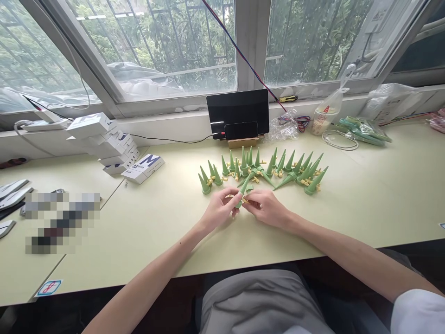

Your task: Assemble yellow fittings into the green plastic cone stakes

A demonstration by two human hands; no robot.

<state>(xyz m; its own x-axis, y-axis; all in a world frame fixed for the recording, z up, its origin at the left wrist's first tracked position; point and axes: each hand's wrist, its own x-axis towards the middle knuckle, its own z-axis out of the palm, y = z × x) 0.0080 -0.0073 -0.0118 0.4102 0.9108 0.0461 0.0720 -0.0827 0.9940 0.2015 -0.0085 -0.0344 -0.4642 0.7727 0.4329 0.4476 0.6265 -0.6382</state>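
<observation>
My left hand (pixel 217 209) is closed on a green plant watering spike (pixel 245 183), a cone whose tip points up and to the right. My right hand (pixel 268 207) meets it from the other side, fingers pinched on a small yellow valve (pixel 244 200) at the spike's lower end. Whether the valve is fully seated in the spike is hidden by my fingers. Just beyond my hands, several more green spikes (pixel 244 163) stand in a loose row with yellow valves at their sides. A few others, such as the spike (pixel 285 180) at centre right, lie on their sides.
Behind the spikes a black tablet (pixel 239 111) and a phone (pixel 241 130) lean on a stand. Stacked white boxes (pixel 104 139) and a single box (pixel 143 168) are at left. A bagged cup (pixel 325 118) and green packets (pixel 363 130) sit back right on the pale table (pixel 146 241).
</observation>
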